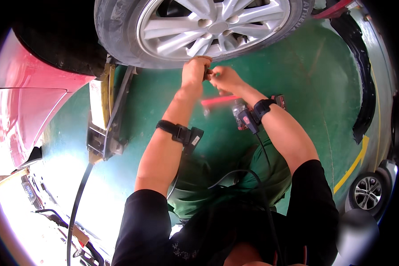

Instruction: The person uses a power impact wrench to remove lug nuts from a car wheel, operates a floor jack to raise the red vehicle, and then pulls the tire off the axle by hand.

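A car wheel with a silver alloy rim and black tyre fills the top of the view. My left hand is closed around a small dark object right at the tyre's lower edge. My right hand pinches the same small object from the right, fingertips touching the left hand. What the object is stays too small to tell. Both wrists carry black straps with small devices. A red-handled tool and a power tool lie on the green floor beneath my hands.
A red car body is at the left. A yellow and grey lift arm reaches under the car, with a black hose trailing from it. A black fender liner lies at the right, near another car's wheel.
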A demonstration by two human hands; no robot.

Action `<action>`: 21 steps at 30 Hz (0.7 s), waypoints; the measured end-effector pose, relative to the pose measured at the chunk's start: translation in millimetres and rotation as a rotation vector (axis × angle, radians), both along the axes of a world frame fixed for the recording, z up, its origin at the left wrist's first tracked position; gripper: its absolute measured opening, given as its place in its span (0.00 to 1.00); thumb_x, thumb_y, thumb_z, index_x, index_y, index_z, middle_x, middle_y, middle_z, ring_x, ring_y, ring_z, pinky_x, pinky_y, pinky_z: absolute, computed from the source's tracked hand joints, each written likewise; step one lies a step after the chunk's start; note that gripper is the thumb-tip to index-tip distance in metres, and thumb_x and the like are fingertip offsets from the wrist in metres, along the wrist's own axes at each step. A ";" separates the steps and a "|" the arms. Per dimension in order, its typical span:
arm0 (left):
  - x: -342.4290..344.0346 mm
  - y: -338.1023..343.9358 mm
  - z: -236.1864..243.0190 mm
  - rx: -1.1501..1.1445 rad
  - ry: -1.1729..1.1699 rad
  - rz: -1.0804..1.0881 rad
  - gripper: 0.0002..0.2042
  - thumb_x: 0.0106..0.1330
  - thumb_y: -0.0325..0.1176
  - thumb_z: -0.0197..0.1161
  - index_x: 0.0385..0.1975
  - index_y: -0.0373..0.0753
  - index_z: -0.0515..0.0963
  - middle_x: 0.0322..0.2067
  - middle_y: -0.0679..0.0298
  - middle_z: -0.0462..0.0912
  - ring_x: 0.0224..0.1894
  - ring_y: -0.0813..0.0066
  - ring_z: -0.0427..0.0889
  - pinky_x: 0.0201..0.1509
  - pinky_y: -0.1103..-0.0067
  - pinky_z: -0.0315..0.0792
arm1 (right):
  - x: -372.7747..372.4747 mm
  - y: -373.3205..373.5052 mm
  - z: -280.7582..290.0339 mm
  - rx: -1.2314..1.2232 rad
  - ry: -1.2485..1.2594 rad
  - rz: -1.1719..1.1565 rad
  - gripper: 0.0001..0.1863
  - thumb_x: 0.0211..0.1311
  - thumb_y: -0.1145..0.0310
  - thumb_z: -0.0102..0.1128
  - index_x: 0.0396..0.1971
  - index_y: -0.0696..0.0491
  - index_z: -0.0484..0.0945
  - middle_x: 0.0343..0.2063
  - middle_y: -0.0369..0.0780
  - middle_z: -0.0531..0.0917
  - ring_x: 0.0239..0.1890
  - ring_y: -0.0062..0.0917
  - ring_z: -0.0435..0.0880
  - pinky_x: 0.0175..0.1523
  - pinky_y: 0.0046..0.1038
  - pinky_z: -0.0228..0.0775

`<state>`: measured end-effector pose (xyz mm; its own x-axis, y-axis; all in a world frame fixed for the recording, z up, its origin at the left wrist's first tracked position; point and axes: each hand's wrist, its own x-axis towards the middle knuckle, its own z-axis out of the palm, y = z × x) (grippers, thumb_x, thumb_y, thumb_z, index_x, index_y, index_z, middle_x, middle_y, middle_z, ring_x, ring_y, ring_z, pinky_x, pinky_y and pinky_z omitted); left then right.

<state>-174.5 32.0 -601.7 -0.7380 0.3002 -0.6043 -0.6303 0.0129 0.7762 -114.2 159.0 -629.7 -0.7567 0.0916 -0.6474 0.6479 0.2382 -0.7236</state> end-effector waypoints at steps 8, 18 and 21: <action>-2.5 -4.9 12.0 0.083 -0.089 0.122 0.08 0.55 0.27 0.58 0.31 0.32 0.81 0.19 0.61 0.75 0.19 0.73 0.74 0.22 0.78 0.68 | 59.4 -49.6 -130.5 0.624 0.340 0.625 0.17 0.54 0.59 0.67 0.36 0.56 0.76 0.32 0.45 0.84 0.38 0.41 0.84 0.41 0.45 0.76; -25.5 -52.3 53.9 0.378 -0.194 0.108 0.05 0.58 0.26 0.63 0.29 0.32 0.77 0.21 0.60 0.76 0.23 0.71 0.76 0.22 0.79 0.68 | 58.2 -69.0 -162.8 0.713 0.346 0.914 0.13 0.63 0.61 0.57 0.41 0.54 0.76 0.41 0.47 0.83 0.43 0.44 0.83 0.46 0.45 0.76; -28.4 -103.0 90.2 0.513 -0.019 0.018 0.03 0.63 0.25 0.59 0.32 0.32 0.77 0.26 0.62 0.76 0.28 0.72 0.76 0.27 0.78 0.69 | 53.1 -70.9 -177.1 0.567 0.396 0.730 0.14 0.62 0.59 0.60 0.40 0.53 0.76 0.34 0.48 0.83 0.38 0.46 0.83 0.43 0.44 0.76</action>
<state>-203.0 -71.0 -511.5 -0.7364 0.5488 -0.3956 -0.6406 -0.3776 0.6686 -61.1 88.1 -806.8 -0.9022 -0.2639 -0.3411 -0.0571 0.8570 -0.5122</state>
